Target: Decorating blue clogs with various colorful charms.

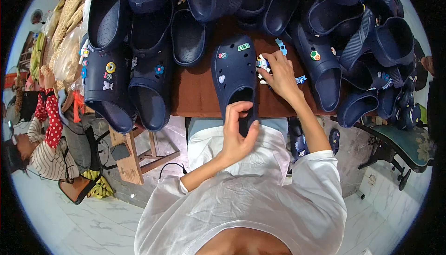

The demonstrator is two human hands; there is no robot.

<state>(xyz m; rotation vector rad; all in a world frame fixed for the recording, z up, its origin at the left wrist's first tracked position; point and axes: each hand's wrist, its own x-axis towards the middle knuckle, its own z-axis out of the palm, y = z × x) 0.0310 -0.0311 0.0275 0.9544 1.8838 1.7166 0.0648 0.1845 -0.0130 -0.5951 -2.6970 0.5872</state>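
Left hand point(237, 132) grips rubbery clog point(234, 71).

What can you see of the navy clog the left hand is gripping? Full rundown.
The navy clog looks like moulded foam or rubber, with round vent holes across the upper. Small coloured charms sit in several holes: three near the toe, one pale lower down. It lies toe away from the person on the brown tabletop, heel overhanging the near edge. The left hand grips the heel rim; the right hand rests beside it on loose charms.
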